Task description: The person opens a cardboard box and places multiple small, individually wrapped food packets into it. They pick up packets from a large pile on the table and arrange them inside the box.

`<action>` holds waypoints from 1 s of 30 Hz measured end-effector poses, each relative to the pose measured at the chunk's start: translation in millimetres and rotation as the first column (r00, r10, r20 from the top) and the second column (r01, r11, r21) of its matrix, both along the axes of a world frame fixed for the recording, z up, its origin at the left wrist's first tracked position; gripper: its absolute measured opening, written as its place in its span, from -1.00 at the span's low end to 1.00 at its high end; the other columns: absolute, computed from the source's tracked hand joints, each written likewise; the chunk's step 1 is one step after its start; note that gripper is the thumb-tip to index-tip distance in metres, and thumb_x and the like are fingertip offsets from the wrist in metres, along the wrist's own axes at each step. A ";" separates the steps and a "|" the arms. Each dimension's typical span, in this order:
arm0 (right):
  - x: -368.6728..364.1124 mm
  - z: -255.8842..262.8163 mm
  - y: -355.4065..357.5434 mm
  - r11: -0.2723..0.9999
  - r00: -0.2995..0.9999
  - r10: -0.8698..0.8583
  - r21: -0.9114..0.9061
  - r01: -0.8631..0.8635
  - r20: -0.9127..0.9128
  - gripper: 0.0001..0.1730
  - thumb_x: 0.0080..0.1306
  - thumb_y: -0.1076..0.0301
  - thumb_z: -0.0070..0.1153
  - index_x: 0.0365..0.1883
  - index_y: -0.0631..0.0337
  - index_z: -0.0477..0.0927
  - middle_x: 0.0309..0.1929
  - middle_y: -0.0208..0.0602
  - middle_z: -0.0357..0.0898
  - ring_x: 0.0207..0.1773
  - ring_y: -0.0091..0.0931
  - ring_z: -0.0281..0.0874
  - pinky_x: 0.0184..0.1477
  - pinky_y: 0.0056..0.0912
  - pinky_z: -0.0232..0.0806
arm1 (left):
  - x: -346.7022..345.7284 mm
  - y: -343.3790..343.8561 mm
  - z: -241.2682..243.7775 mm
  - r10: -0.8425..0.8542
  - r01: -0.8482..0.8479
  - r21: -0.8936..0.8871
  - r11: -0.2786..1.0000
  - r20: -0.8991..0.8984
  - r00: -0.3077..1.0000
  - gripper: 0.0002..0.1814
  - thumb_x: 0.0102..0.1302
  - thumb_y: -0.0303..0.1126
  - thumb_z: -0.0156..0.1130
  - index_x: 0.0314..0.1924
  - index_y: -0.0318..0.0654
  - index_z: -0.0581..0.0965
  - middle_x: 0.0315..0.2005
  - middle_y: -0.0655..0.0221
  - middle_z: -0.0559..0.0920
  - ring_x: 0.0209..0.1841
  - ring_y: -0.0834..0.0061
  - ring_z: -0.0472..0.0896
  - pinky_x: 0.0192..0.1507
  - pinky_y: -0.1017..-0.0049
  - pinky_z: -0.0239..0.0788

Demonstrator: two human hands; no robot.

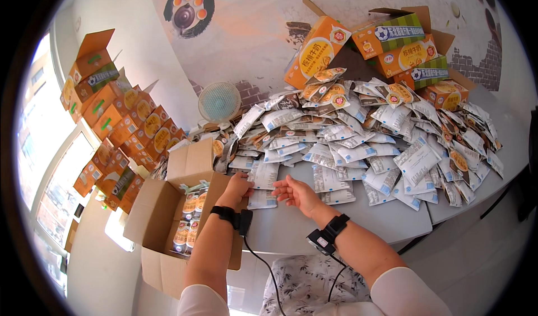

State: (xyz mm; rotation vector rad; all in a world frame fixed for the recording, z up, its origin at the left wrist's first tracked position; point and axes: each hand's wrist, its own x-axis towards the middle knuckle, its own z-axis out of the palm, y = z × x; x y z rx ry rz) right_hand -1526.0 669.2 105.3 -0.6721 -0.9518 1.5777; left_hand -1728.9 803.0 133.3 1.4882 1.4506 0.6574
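My left hand [238, 186] is at the left edge of a white milk pouch [263, 175], its fingertips touching the edge; whether they grip it cannot be told. That pouch overlaps a lower pouch [262, 199] on the grey table [294, 227]. To the right of both, my right hand [295, 193] is held with its fingers apart and nothing in it. Left of my left forearm stands an open cardboard carton [156, 219], with several orange-and-brown pouches [191, 204] in it. A large heap of pouches [336, 135] lies beyond my hands.
Orange printed boxes [147, 127] are stacked at the left by the window. More orange boxes [403, 57] stand behind the heap, some with raised flaps. A round fan [219, 101] stands near the wall. Cables hang from both wrist straps. The table's near edge runs below my hands.
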 end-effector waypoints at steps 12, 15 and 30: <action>0.0 -6.9 4.1 0.989 0.985 -0.150 0.005 0.150 0.089 -0.43 0.35 -0.15 -0.18 0.01 0.16 0.48 -0.13 -0.39 0.54 -0.19 -0.65 0.46 -0.32 -0.63 0.26 | 22.4 -43.2 -7.6 0.150 -0.165 -0.027 0.986 0.569 0.808 -0.71 0.18 -0.54 0.13 -0.08 -0.29 0.37 -0.62 0.50 0.36 -0.68 0.69 0.25 -0.70 0.66 0.03; -0.9 -10.9 5.9 0.967 0.958 -0.252 -0.007 0.256 0.140 -0.45 0.34 -0.12 -0.15 0.06 0.14 0.44 -0.06 -0.37 0.48 -0.08 -0.61 0.44 -0.30 -0.60 0.28 | 33.7 -59.1 -1.0 0.082 -0.237 0.184 0.954 0.599 0.797 -0.66 0.16 -0.57 0.10 -0.04 -0.30 0.34 -0.62 0.53 0.35 -0.66 0.74 0.24 -0.68 0.69 0.03; 2.7 -30.0 11.9 0.980 0.987 -0.017 -0.196 -0.014 -0.157 -0.62 0.30 -0.03 -0.10 -0.04 -0.02 0.42 -0.19 -0.48 0.51 -0.16 -0.56 0.50 -0.14 -0.41 0.39 | 83.3 -132.8 5.4 -0.372 0.451 0.684 0.573 -0.273 0.887 -0.59 0.12 -0.53 0.18 0.02 -0.21 0.43 -0.63 0.40 0.43 -0.62 0.47 0.42 -0.53 0.49 0.26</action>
